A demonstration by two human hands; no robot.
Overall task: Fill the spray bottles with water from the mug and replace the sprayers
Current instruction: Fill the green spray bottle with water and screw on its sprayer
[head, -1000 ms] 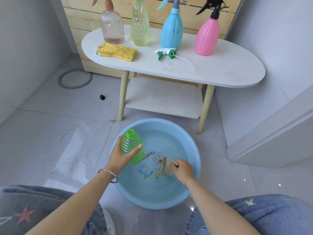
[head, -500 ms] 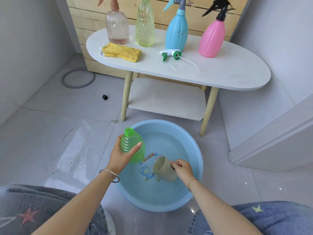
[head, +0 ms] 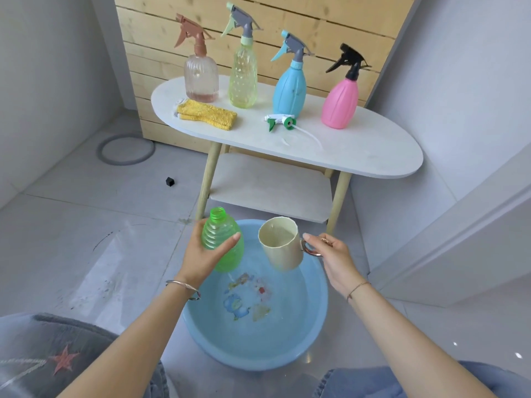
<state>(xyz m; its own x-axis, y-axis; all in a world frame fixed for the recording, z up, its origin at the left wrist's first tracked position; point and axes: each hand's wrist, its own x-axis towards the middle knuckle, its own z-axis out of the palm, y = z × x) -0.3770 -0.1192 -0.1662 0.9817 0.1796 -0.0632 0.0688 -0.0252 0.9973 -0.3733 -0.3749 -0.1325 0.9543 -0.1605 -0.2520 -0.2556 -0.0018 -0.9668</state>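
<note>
My left hand [head: 205, 258] grips an open green bottle [head: 221, 238] without its sprayer, held upright over the left rim of a blue basin [head: 313, 320] of water on the floor. My right hand [head: 330, 254] holds a cream mug [head: 281, 244] by its handle, lifted above the basin just right of the bottle, with water in it. The green-and-white sprayer [head: 281, 122] lies on the white table [head: 373, 156]. Behind it stand several capped spray bottles: clear pink [head: 201, 76], yellow-green [head: 242, 79], blue [head: 288, 87] and pink [head: 340, 100].
A folded yellow cloth [head: 207, 113] lies on the table's left part. A lower shelf [head: 270, 188] sits under the tabletop. A grey ring [head: 125, 149] and a small black cube [head: 170, 181] lie on the tiled floor at left. A white wall edge stands at right.
My right hand lifted the mug out of the basin water and turned it upright beside the green bottle. My left hand kept its grip on the bottle, roughly in place.
</note>
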